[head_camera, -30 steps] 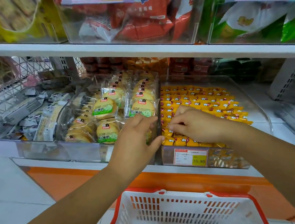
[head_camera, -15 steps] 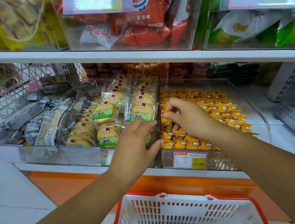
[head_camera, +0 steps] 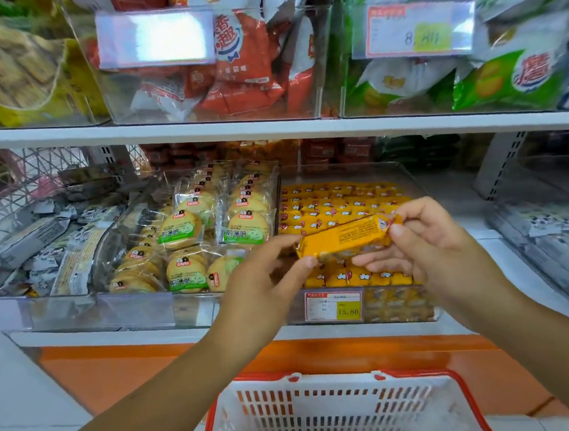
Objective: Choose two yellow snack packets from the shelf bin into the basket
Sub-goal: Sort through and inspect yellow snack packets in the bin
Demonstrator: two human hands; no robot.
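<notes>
— Progress?
— One yellow packet [head_camera: 345,241] is out of the shelf bin [head_camera: 397,305], stretched level between both hands. The left hand [head_camera: 258,286] pinches one end, the right hand [head_camera: 440,246] pinches the other.
— And the basket [head_camera: 342,377]?
— Below the hands, with nothing yellow showing inside. I'd say the first packet isn't dropped yet and the second isn't picked.

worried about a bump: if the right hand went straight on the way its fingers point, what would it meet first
Probably the left hand: the fingers of the right hand point leftwards along the yellow snack packet that both hands hold, and the left hand pinches its far end. Depth is unclear.
</notes>
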